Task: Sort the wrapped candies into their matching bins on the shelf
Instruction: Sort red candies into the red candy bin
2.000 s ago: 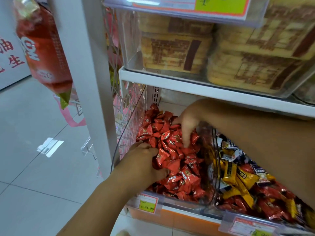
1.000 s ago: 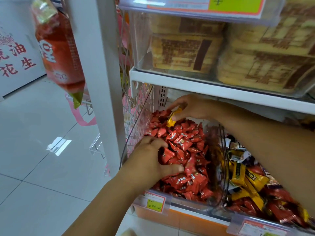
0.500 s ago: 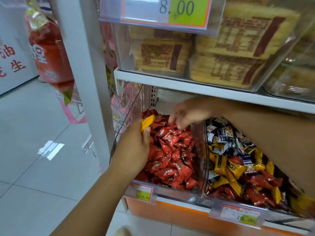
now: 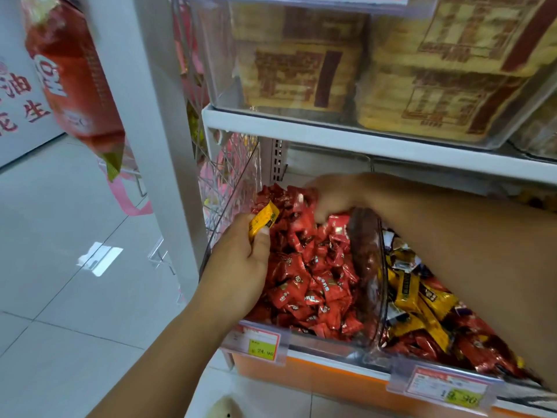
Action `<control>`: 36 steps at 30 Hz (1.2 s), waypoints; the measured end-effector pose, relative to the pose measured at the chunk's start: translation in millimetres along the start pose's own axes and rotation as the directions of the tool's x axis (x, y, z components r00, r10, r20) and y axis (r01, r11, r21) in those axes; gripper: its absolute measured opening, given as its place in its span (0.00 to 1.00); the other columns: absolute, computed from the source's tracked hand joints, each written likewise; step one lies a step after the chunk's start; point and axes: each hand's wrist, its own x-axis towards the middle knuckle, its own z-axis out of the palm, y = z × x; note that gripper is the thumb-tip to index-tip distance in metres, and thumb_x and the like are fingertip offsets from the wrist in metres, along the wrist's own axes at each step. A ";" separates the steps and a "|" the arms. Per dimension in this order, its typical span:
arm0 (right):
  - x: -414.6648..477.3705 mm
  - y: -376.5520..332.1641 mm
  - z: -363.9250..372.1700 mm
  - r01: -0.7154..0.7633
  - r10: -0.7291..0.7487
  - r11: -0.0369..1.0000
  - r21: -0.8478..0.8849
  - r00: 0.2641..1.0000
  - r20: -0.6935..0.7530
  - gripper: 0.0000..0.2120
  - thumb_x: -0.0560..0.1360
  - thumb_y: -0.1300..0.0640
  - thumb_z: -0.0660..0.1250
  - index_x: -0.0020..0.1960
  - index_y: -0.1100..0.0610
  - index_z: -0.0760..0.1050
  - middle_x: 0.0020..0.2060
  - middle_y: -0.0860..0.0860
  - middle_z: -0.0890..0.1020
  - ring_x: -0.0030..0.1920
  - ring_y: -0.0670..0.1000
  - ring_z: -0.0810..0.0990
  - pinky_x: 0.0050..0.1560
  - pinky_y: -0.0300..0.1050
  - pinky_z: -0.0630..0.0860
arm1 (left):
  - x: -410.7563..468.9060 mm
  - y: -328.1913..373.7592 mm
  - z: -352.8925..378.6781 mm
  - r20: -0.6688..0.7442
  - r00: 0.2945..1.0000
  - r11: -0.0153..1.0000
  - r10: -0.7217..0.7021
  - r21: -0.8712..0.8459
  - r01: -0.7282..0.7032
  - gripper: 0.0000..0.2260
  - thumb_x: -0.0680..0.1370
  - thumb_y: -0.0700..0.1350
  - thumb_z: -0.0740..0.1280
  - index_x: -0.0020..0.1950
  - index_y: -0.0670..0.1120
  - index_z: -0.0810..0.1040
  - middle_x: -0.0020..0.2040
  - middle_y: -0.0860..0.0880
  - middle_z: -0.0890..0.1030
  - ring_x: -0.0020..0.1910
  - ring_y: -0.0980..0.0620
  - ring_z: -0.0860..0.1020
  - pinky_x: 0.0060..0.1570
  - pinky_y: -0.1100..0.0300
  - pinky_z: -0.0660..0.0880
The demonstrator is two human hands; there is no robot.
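Observation:
A clear bin (image 4: 369, 285) on the lower shelf is heaped with red wrapped candies (image 4: 313, 276). My left hand (image 4: 241, 263) pinches a yellow wrapped candy (image 4: 261, 220) at the bin's left wall, above the red pile. My right hand (image 4: 331, 196) reaches in from the right and digs into the red candies at the back of the bin, fingers curled down among them; what they hold is hidden. Right of the clear divider lies a second bin of mixed candies (image 4: 419, 300), yellow, red and dark, partly covered by my right forearm.
Price tags (image 4: 261, 346) hang on the bins' front rail. The shelf above (image 4: 361, 143) carries clear boxes of yellow-brown packs (image 4: 298, 73). A white upright post (image 4: 150, 116) stands left, with a red hanging bag (image 4: 75, 73) beside it. Tiled floor lies to the left.
My right hand picked a yellow candy out of the red pile and passed it to my left hand, which now pinches it. My right hand went back into the red candies.

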 end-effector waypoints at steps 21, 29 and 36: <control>-56.9 -39.9 46.9 0.144 0.109 0.827 -0.544 0.908 0.405 0.60 0.63 0.38 0.76 0.75 0.39 0.33 0.76 0.50 0.33 0.77 0.58 0.46 0.71 0.58 0.57 | -5.8 -4.3 -3.5 -0.022 0.998 0.994 0.064 0.092 -0.061 0.10 0.81 0.49 0.59 0.61 0.54 0.73 0.49 0.54 0.79 0.47 0.55 0.75 0.40 0.76 0.65; -21.3 -19.4 37.2 0.174 -0.131 0.873 -0.456 0.984 0.123 0.28 0.70 0.57 0.73 0.68 0.48 0.68 0.61 0.53 0.73 0.54 0.54 0.76 0.46 0.46 0.76 | -10.9 -3.1 -7.9 -0.022 0.997 0.993 0.077 0.092 -0.075 0.09 0.81 0.48 0.58 0.60 0.54 0.73 0.48 0.53 0.79 0.46 0.56 0.75 0.39 0.76 0.65; -38.2 -6.2 -13.7 0.164 -0.188 0.971 -0.171 0.973 -0.133 0.36 0.67 0.47 0.76 0.71 0.41 0.64 0.71 0.49 0.65 0.66 0.54 0.70 0.63 0.49 0.69 | -16.9 -0.6 -12.8 -0.034 0.990 0.986 0.133 0.107 -0.129 0.08 0.81 0.47 0.59 0.58 0.52 0.74 0.47 0.53 0.79 0.47 0.53 0.76 0.40 0.71 0.66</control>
